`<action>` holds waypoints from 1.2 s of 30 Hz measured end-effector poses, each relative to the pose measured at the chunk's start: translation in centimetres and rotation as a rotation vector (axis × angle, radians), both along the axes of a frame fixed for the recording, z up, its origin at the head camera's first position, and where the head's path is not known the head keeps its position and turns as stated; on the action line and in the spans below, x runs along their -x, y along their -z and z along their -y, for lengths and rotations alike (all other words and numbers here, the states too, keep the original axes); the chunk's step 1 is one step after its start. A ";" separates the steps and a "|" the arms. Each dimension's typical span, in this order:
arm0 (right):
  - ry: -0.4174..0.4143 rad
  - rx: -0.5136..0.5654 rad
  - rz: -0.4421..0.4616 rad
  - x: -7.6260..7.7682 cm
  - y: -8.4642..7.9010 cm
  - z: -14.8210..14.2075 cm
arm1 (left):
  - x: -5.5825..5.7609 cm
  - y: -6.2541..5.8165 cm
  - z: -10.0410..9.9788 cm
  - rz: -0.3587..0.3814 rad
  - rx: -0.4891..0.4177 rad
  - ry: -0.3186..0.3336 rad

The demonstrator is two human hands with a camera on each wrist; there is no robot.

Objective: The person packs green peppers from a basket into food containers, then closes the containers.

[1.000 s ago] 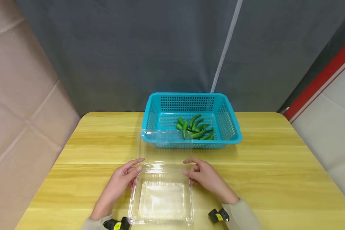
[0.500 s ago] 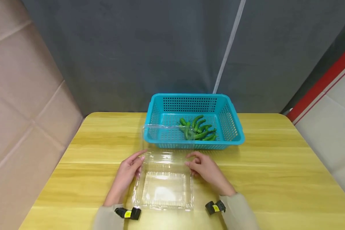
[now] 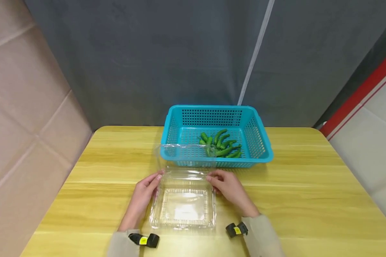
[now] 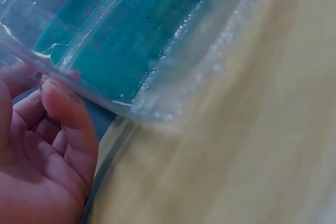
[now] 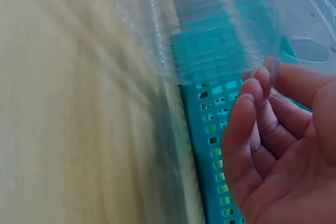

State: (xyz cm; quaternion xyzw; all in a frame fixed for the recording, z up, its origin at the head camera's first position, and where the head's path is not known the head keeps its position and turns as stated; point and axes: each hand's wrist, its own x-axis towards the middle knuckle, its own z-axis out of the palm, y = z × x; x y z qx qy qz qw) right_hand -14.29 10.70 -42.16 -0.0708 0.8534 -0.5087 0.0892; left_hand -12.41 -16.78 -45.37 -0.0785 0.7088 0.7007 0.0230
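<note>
A clear plastic clamshell box (image 3: 184,210) lies opened out in front of me, its lid (image 3: 186,153) folded back toward the basket. My left hand (image 3: 145,191) pinches the box's left edge near the hinge between thumb and fingers. On the opposite edge, my right hand (image 3: 226,185) pinches the box at about the same height. In the left wrist view the fingertips (image 4: 55,90) meet the plastic rim. The right wrist view shows curled fingers (image 5: 241,129) at the box's edge, with the thumb partly seen.
Behind the box stands a blue-green plastic basket (image 3: 265,150) holding several green chili peppers (image 3: 225,144). The box's lid overlaps the basket's front rim in the head view. All of it is on a wooden table (image 3: 308,200), with a dark curtain (image 3: 148,64) behind.
Both hands have shifted the box forward from a second ago, nearer the basket. In the last half second its lid edge has dropped slightly in view. The basket and peppers stay put.
</note>
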 end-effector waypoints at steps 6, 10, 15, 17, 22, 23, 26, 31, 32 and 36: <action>0.005 -0.015 -0.038 0.3 0.4 0.2 | -0.1 0.3 0.0 -0.009 -0.005 0.011; 0.001 -0.001 -0.048 0.4 0.5 0.4 | -0.1 0.4 0.0 -0.017 -0.005 0.009; 0.014 0.021 -0.039 0.4 0.6 0.5 | 0.1 0.5 0.0 -0.010 0.028 -0.010; 0.025 0.019 -0.045 0.4 0.7 0.6 | 0.1 0.4 -0.1 0.002 0.044 -0.018; 0.050 0.023 -0.060 0.5 0.8 0.8 | 0.2 0.3 -0.1 0.014 0.077 -0.028; 0.056 0.028 -0.062 0.6 0.8 0.9 | 0.2 0.3 -0.1 0.009 0.079 -0.028; 0.091 0.035 -0.080 0.6 0.8 1.0 | 0.2 0.4 0.0 -0.003 0.076 -0.021; 0.156 0.042 -0.100 0.7 1.0 1.2 | 0.1 0.5 0.1 -0.016 0.100 0.002; 0.161 0.044 -0.098 0.7 1.0 1.2 | 0.1 0.5 0.1 -0.016 0.109 0.006; 0.158 0.050 -0.095 0.7 1.2 1.2 | -0.1 0.3 0.0 0.004 0.117 0.014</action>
